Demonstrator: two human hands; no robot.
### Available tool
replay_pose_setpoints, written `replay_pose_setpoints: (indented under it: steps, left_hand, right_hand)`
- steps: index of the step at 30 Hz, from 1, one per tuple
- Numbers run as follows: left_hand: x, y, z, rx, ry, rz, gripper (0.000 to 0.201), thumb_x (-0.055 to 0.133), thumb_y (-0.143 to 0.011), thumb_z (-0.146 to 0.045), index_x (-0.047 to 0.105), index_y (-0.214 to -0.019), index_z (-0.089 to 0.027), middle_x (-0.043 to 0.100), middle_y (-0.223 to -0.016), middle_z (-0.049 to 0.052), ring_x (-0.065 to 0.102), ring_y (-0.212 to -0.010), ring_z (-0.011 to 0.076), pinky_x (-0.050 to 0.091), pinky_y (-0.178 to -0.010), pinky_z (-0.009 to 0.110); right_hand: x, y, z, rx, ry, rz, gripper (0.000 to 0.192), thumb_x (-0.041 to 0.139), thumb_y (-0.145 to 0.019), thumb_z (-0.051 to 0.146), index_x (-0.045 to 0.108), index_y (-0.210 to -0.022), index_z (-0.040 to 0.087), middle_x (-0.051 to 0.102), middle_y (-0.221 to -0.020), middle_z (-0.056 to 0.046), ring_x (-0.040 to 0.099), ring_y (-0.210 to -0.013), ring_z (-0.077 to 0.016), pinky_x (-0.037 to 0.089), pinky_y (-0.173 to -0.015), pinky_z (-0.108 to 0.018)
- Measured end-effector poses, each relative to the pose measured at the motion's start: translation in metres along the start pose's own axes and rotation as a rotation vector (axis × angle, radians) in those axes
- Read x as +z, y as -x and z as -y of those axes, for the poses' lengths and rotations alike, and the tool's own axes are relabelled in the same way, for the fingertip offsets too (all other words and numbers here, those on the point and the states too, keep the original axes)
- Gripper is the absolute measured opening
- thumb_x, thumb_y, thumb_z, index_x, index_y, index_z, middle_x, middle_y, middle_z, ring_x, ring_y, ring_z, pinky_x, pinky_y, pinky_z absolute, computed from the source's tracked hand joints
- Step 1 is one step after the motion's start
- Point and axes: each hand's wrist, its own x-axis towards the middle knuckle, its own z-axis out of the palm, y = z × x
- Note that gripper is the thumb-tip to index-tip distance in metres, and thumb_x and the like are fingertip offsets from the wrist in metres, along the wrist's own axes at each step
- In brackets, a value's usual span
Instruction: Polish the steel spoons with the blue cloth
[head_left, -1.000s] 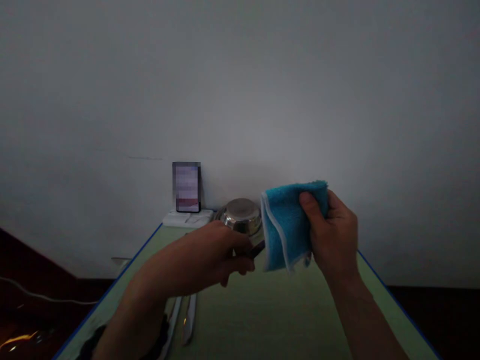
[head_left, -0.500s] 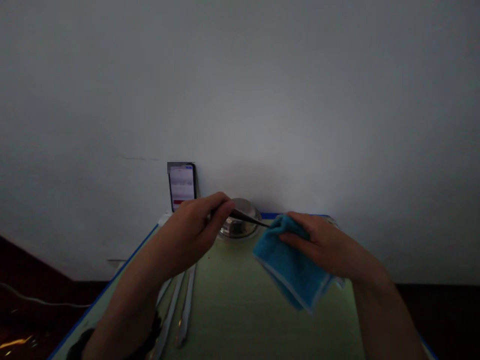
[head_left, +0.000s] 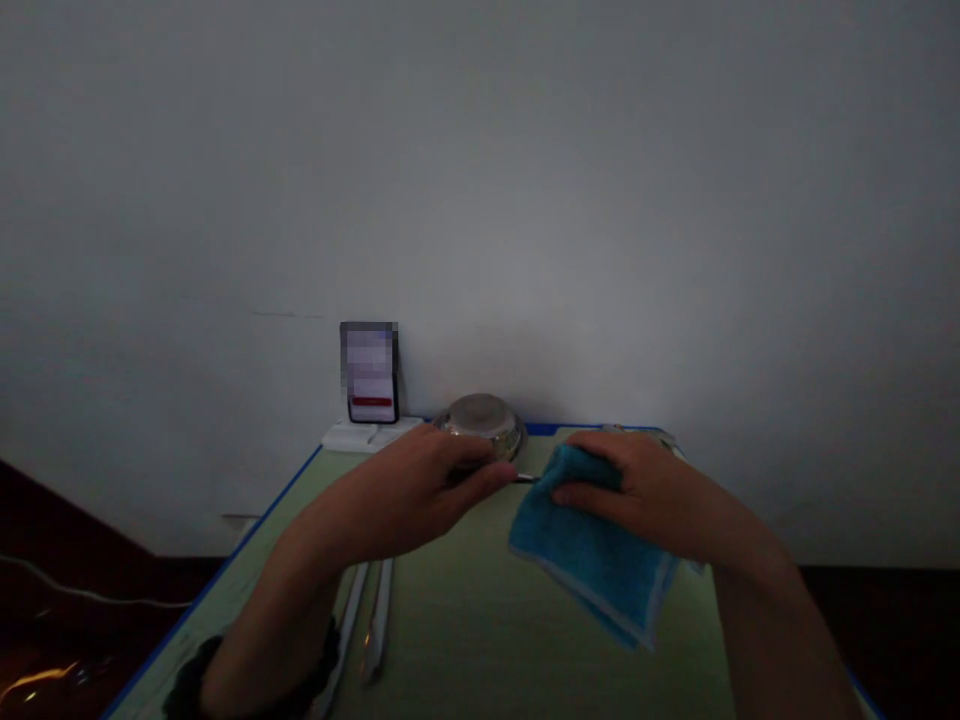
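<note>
My left hand [head_left: 427, 495] pinches a thin metal utensil [head_left: 527, 478], its fingers closed; only a short piece shows, so its exact kind is unclear. A folded blue cloth [head_left: 589, 565] with a pale edge is gripped in my right hand [head_left: 645, 485]. The utensil's far end goes into the cloth's upper fold and is hidden there. Both hands are above the green table [head_left: 540, 660]. Just behind them is a shiny metal bowl [head_left: 484, 415], upside down. Long metal utensils [head_left: 377, 630] lie below my left forearm, partly covered by it.
A phone [head_left: 373, 375] leans against the grey wall [head_left: 570, 200], behind a flat white object [head_left: 349, 435] at the table's back left corner. Blue edging [head_left: 262, 523] runs along the table. A pale cable [head_left: 97, 597] crosses the dark floor at left.
My left hand has come lower and slightly right, closer to the cloth, and less of the utensil shows. My right hand and the cloth have shifted slightly. The bowl and phone are less covered.
</note>
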Motion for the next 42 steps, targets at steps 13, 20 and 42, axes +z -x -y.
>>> replay_pose_setpoints:
  steps: [13,20,42]
  left_hand:
    - [0.012,-0.013,0.003,0.005,0.128,-0.275,0.035,0.036,-0.088,-0.035,0.054,-0.067,-0.014,0.036,-0.05,-0.006,0.035,-0.045,0.0062,0.025,-0.043,0.018]
    - [0.006,-0.006,0.0,0.055,0.029,-0.172,0.035,0.04,-0.086,-0.037,0.055,-0.065,-0.014,0.041,-0.05,-0.005,0.038,-0.046,0.0064,0.026,-0.045,0.019]
    - [0.004,-0.007,0.016,0.004,0.03,-0.272,0.035,0.043,-0.084,-0.034,0.049,-0.057,-0.014,0.031,-0.047,-0.007,0.031,-0.043,0.0049,0.023,-0.041,0.018]
  right_hand:
    - [0.01,-0.015,-0.004,0.27,-0.98,-0.431,0.03,0.052,-0.068,0.021,0.054,-0.098,0.02,0.066,-0.082,-0.003,0.061,-0.062,-0.0172,0.049,-0.055,-0.029]
    - [0.0,0.003,-0.004,-0.001,-0.306,0.125,0.022,0.047,-0.072,0.014,0.06,-0.089,0.02,0.063,-0.078,0.001,0.057,-0.07,-0.0138,0.043,-0.06,-0.023]
    - [-0.004,0.007,-0.013,0.112,-0.018,-0.114,0.04,0.052,-0.079,0.037,0.043,-0.118,0.029,0.061,-0.104,-0.002,0.057,-0.09,-0.0185,0.043,-0.075,-0.031]
